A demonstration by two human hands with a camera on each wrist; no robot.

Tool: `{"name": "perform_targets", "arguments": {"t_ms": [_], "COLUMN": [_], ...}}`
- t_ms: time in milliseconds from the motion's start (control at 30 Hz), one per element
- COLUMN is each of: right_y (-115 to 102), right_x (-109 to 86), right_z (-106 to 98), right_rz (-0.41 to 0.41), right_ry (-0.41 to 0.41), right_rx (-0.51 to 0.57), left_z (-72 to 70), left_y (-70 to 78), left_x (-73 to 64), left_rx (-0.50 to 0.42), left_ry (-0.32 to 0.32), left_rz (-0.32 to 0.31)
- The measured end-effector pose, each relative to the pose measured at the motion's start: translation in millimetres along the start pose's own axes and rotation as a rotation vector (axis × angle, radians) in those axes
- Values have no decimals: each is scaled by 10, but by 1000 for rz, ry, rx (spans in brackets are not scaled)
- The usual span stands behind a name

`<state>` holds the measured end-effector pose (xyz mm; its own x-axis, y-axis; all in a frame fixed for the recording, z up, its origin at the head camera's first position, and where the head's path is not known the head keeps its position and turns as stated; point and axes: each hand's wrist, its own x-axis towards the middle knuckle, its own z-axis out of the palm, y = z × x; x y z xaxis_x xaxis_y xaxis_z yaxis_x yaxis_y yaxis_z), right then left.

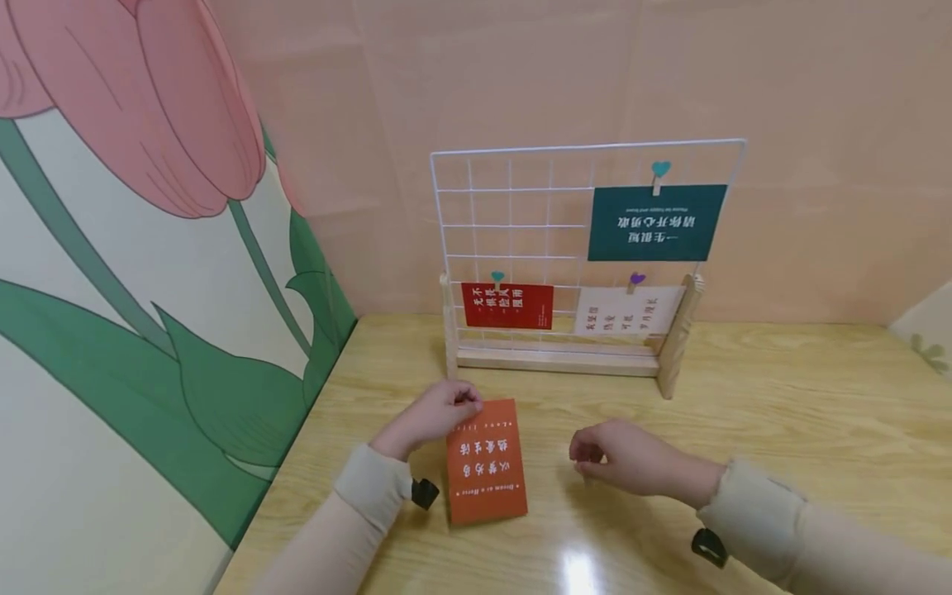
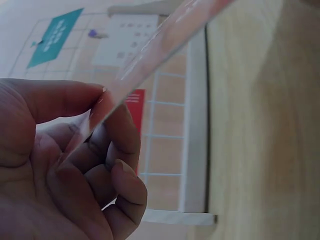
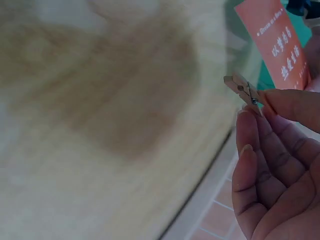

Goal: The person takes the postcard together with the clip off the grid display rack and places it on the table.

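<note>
Pinching an orange card [image 1: 487, 463] by its far left corner, the left hand [image 1: 435, 413] had its thumb against one face and its curled fingers against the other. The card sat over the wooden table [image 1: 803, 413], in front of the rack's left part; whether its near edge touched the tabletop could not be told. It looked light and fairly stiff, since it ran straight out from the grip without sagging, and the pale glare in the left wrist view suggested a smooth, slightly slippery face. A corner or edge seemed the best hold; a hard squeeze mid-sheet might have creased it.

Behind, on the wire rack [image 1: 558, 361], a red card [image 1: 531, 307] hung low at left from a teal clip [image 1: 497, 278]. Right of it hung a white card [image 1: 621, 314] from a purple clip [image 1: 636, 279], with a dark green card [image 1: 658, 225] higher up under a second teal clip [image 1: 660, 169].

At right, the right hand [image 1: 632, 459] held a small wooden clothespin [image 3: 240, 87] between thumb and fingertips, well apart from the card. It seemed very light but hard, its metal spring [image 3: 254, 100] likely to push back; squeezing the handle ends looked the sensible grip.
</note>
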<state>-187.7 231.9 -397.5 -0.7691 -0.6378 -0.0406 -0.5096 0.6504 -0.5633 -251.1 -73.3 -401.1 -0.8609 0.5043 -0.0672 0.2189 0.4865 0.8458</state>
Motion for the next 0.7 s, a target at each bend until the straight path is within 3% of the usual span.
{"name": "perform_targets", "arguments": {"t_ms": [300, 567, 700], "right_y": [97, 129, 133], "right_x": [-93, -152, -178], "right_z": [172, 308, 381], "right_rz": [25, -5, 3], "right_ry": [-26, -21, -5], "right_rx": [16, 29, 49], "left_z": [119, 262, 311], "left_y": [-162, -209, -213], "left_x": [-54, -81, -104], "left_rx": [70, 344, 402], "left_ry": [-110, -138, -133], "left_rz": [-76, -23, -54]}}
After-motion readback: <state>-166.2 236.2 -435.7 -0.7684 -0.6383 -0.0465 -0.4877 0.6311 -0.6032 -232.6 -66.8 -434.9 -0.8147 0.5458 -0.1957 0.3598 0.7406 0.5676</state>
